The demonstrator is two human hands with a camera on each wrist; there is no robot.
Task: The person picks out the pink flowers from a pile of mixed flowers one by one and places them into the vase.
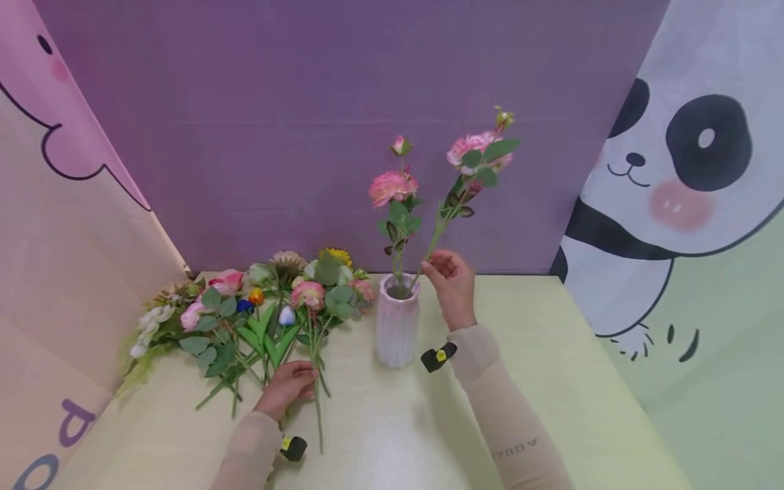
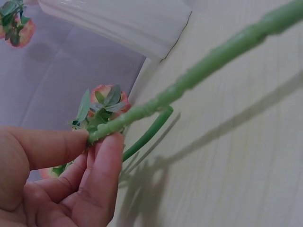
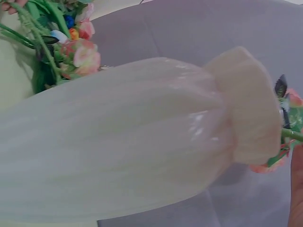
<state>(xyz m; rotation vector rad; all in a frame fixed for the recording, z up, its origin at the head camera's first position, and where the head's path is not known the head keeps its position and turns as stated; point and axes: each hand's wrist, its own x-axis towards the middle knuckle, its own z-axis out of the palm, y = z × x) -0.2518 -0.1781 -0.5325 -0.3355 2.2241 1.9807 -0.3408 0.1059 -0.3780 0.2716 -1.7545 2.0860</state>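
Note:
A pale pink-white ribbed vase (image 1: 398, 333) stands upright on the table, one pink flower (image 1: 393, 188) rising from its mouth. My right hand (image 1: 454, 286) pinches the green stem of a second pink flower (image 1: 480, 150) just above the rim; this stem leans right, its lower end at the vase opening. To the left, my left hand (image 1: 286, 389) holds another green stem (image 2: 208, 71) between thumb and fingers. That stem runs up to a pink flower (image 1: 308, 295) over the pile. In the right wrist view the vase (image 3: 142, 137) covers most of the scene, and only part of my right hand (image 3: 297, 184) shows.
Several artificial flowers lie heaped at the table's back left, among them a yellow bloom (image 1: 335, 256), white blossoms (image 1: 156, 318) and a white-blue tulip (image 1: 286, 315). A purple panel (image 1: 294, 136) closes off the back. Printed panels flank both sides, one with a panda (image 1: 680, 156).

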